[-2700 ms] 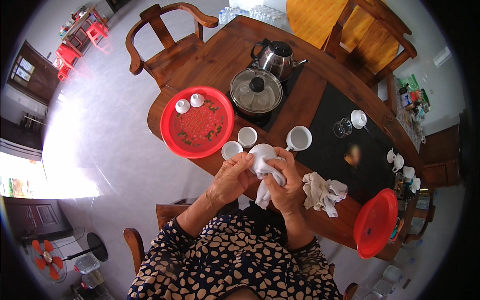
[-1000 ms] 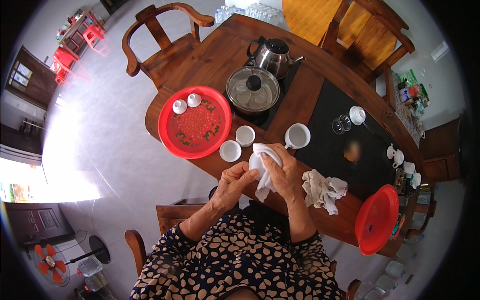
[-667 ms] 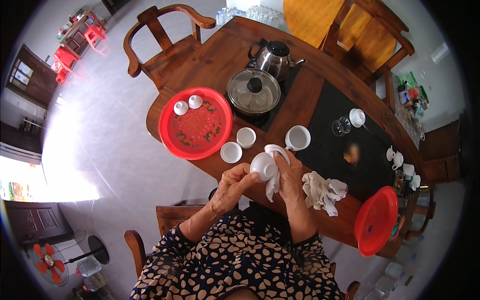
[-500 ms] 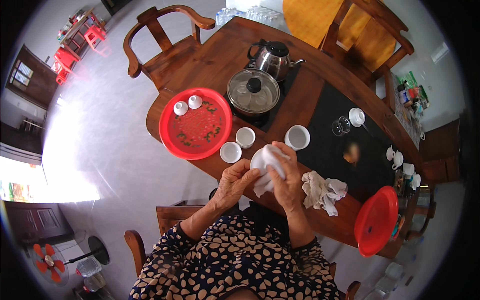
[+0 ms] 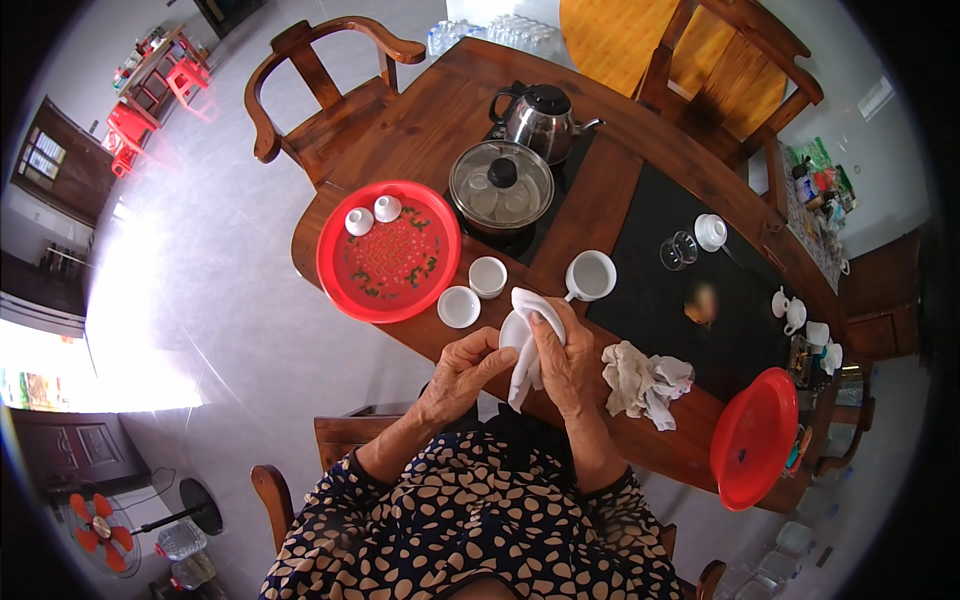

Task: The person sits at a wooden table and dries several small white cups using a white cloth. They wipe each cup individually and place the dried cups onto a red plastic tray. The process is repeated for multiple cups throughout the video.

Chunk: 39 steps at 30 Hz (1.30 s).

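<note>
My left hand [image 5: 462, 372] pinches the edge of a small round white dish [image 5: 511, 332], partly covered, so I cannot tell whether it is a saucer or a lid. Folded over the dish is a white cloth [image 5: 526, 372], gripped by my right hand [image 5: 566, 362] with the thumb on top. Just beyond my hands on the wooden table stand a white cup [image 5: 488, 278], a shallow white cup [image 5: 459, 307] and a white mug [image 5: 592, 277]. Beside my right hand lies a crumpled heap of cloths [image 5: 645, 384].
A red tray [image 5: 330, 265] with two small white cups [image 5: 373, 213] sits left. Behind are a glass-lidded pot [image 5: 500, 185] and a steel kettle [image 5: 540, 125]. At right are a red basin [image 5: 752, 440], a glass cup [image 5: 679, 251] and a white lidded cup [image 5: 711, 232].
My right hand has shifted slightly down and left, the cloth now folded upright across the dish. My left hand keeps its hold. The view has shifted slightly.
</note>
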Each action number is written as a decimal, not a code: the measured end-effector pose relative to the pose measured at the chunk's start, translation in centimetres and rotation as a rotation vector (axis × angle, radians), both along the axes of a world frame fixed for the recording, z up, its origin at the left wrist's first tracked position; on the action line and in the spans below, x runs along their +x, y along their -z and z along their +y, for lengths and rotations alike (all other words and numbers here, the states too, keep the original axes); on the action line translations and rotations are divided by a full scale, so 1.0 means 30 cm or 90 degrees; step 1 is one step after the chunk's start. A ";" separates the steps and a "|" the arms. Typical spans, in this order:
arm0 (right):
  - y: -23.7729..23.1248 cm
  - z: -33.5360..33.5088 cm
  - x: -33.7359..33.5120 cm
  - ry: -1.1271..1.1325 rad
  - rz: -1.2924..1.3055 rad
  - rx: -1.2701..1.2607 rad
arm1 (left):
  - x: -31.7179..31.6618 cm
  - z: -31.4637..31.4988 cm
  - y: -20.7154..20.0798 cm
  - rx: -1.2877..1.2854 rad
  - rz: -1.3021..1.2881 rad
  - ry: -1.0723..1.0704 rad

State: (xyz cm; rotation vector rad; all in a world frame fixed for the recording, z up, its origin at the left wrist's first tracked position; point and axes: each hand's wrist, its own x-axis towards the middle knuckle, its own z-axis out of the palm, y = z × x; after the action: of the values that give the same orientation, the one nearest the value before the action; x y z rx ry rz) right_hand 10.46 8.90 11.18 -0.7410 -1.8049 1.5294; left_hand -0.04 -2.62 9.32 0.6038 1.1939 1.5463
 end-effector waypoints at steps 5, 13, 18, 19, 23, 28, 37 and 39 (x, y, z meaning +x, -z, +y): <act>0.018 0.007 -0.017 -0.006 0.013 0.038 | -0.001 0.011 0.017 0.000 -0.039 -0.034; 0.040 -0.011 -0.008 0.015 0.139 -0.308 | -0.012 0.009 0.045 0.118 -0.261 -0.011; 0.058 0.010 0.008 0.099 0.242 -0.480 | -0.023 0.024 0.052 0.162 -0.315 0.023; 0.047 0.002 0.016 0.070 0.229 -0.474 | -0.025 0.030 0.060 0.158 -0.335 0.016; 0.039 -0.013 0.037 0.017 0.158 -0.424 | -0.025 0.041 0.070 0.107 -0.381 -0.014; 0.044 -0.036 0.017 0.064 0.058 -0.057 | 0.006 0.052 0.039 0.088 -0.398 -0.043; 0.054 -0.052 0.011 -0.081 -0.065 0.431 | -0.024 0.053 0.036 0.071 -0.466 -0.029; 0.048 -0.046 0.035 -0.132 -0.071 0.426 | -0.034 0.052 0.038 0.121 -0.414 -0.011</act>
State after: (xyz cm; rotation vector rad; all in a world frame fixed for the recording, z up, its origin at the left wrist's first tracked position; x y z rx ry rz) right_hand 11.50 7.53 9.75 -0.3197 -2.3433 0.8988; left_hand -1.07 -1.07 8.18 0.1744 0.5649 1.7005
